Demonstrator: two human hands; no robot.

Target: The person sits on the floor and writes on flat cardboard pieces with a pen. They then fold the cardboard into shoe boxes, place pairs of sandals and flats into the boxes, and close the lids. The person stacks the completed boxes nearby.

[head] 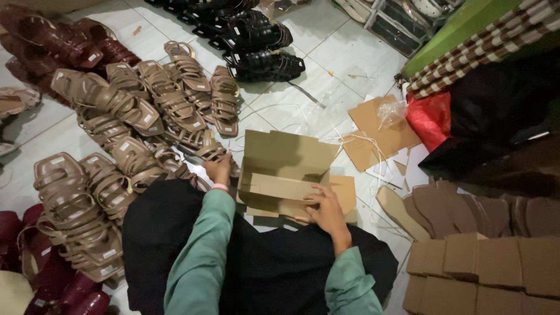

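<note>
1. My right hand (326, 213) lies flat on the open brown cardboard shoe box (289, 175) at the centre of the frame, fingers loosely spread and pressing down on a folded inner flap; it grips nothing.
2. My left hand (219, 170) reaches just left of the box, fingers curled around a strap of a tan strappy flat sandal (204, 150); how tight the hold is I cannot tell, since the fingertips are hidden.
3. The box sits at the edge of my black lap cloth (163, 233), its lid flap standing up on the far side.
4. Open white tiled floor (326, 70) lies beyond the box toward the upper centre.
5. Left of the box the tan sandal heap crowds close; black sandals (256, 41) lie at the top centre.
6. Flat cardboard scraps (373, 131) sit right of the box, and stacked cardboard boxes (484, 268) fill the lower right.
</note>
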